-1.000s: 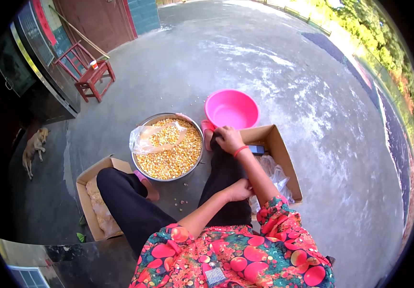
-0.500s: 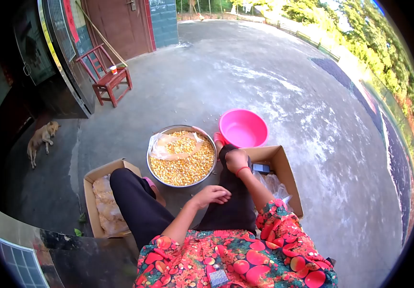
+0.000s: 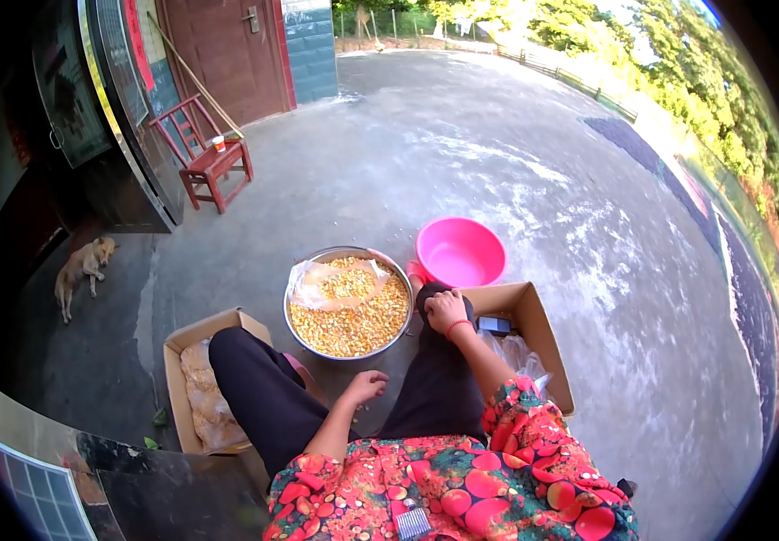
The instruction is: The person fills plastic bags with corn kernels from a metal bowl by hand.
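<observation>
My left hand (image 3: 365, 386) hovers between my legs, just below a metal basin (image 3: 287, 317). Its fingers are curled in, and whatever they may hold is hidden. Loose yellow corn kernels (image 3: 344, 329) fill the basin, with a clear plastic bag (image 3: 308, 287) lying on top of them. My right hand (image 3: 446, 310), with a red band at the wrist, rests on my right knee, fingers bent loosely over the dark trouser leg (image 3: 434, 379). No object shows in it.
Beyond my right foot is a pink basin (image 3: 461, 252). Cardboard boxes stand on both sides: the left box (image 3: 173, 388) holds a filled plastic bag, the right box (image 3: 547, 343) holds bags and a dark item. A red chair (image 3: 213, 162) and a lying dog (image 3: 84, 270) are farther left.
My left hand has moved left and down, away from my right thigh, toward the gap between my legs. My right hand stays on the knee, turned slightly. The view has tilted a little.
</observation>
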Demonstrator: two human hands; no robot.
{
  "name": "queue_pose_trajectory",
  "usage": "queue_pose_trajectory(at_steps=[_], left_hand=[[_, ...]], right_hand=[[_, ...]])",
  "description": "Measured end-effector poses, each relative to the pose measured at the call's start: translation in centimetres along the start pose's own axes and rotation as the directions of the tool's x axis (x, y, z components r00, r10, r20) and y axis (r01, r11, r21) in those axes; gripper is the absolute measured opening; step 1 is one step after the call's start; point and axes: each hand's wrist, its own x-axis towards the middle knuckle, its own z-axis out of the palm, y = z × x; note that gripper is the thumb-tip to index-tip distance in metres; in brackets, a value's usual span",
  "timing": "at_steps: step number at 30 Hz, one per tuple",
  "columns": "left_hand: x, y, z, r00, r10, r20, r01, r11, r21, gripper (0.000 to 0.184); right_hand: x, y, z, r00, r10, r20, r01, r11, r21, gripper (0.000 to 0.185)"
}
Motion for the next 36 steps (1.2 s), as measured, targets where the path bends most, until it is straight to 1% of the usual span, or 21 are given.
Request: queue_pose_trajectory(at_steps=[2,5,6,8,9,10,12,13,15,20,22,24,28,30,34,36], left_hand=[[0.4,-1.3,-0.3,1.000,-0.007,-0.005,0.008,0.996,0.087,0.024],[1.3,-4.0,-1.8,0.979,-0.188,-0.082,0.192,0.981,0.041,0.024],[1.3,-4.2,-2.0,0.978,-0.191,-0.082,0.194,0.980,0.033,0.024],[1.2,-3.2,-2.4,0.983,-0.122,-0.139,0.144,0.977,0.158,0.024],[0.5,-1.9,-2.1,0.986,-0.057,-0.156,0.080,0.986,0.146,0.024],[0.6,-1.9,-1.8,0.986,-0.058,-0.159,0.082,0.986,0.147,0.024],[0.9,-2.3,-1.8,0.990,-0.035,-0.138,0.030,0.999,-0.038,0.024],[1.0,-2.5,-1.8,0.990,-0.037,-0.137,0.032,0.999,-0.033,0.024],[1.2,-3.1,-1.7,0.994,-0.063,-0.084,0.072,0.992,0.108,0.023],[0.9,-3.8,-2.1,0.992,-0.099,-0.074,0.107,0.987,0.122,0.022],[0.5,-3.1,-1.8,0.989,-0.125,-0.083,0.133,0.985,0.112,0.022],[0.5,-2.9,-1.7,0.990,-0.096,-0.106,0.102,0.993,0.052,0.021],[1.1,-4.0,-1.9,0.989,-0.109,-0.100,0.114,0.992,0.046,0.020],[1.1,-4.2,-2.0,0.991,-0.106,-0.086,0.115,0.987,0.110,0.021],[1.0,-4.3,-2.3,0.994,-0.092,-0.051,0.099,0.983,0.153,0.025],[0.8,-3.9,-2.1,0.989,-0.148,-0.009,0.147,0.971,0.186,0.028]], right_hand=[[0.0,-0.1,0.2,1.000,0.009,0.020,-0.008,1.000,-0.006,0.011],[-0.1,-0.3,-0.3,0.999,0.002,0.040,-0.002,1.000,-0.012,0.011],[-0.1,-0.4,-0.3,0.999,0.003,0.038,-0.003,1.000,-0.021,0.011],[0.1,-0.5,-0.5,0.998,0.010,0.055,-0.009,1.000,-0.027,0.011],[0.2,-0.5,-0.6,0.993,0.027,0.117,-0.025,1.000,-0.018,0.011],[0.3,-0.6,-0.5,0.983,0.045,0.180,-0.044,0.999,-0.008,0.012],[0.5,-1.1,-0.4,0.981,0.047,0.188,-0.046,0.999,-0.010,0.011],[0.6,-1.1,-0.4,0.980,0.047,0.195,-0.045,0.999,-0.018,0.011],[0.6,-1.1,-0.5,0.980,0.053,0.194,-0.054,0.999,-0.001,0.011],[0.8,-1.7,-0.8,0.979,0.063,0.193,-0.066,0.998,0.011,0.009],[0.7,-1.3,-0.2,0.998,0.017,0.055,-0.018,1.000,0.021,0.011],[0.7,-1.3,0.0,0.998,0.026,0.058,-0.028,0.999,0.030,0.011],[0.8,-1.5,0.0,0.997,0.037,0.075,-0.040,0.998,0.040,0.012],[0.8,-1.4,-0.1,0.997,0.039,0.071,-0.042,0.998,0.042,0.012],[0.8,-1.6,-0.1,0.998,0.034,0.056,-0.036,0.998,0.045,0.012],[0.8,-1.5,-0.2,0.997,0.039,0.072,-0.042,0.998,0.043,0.012]])
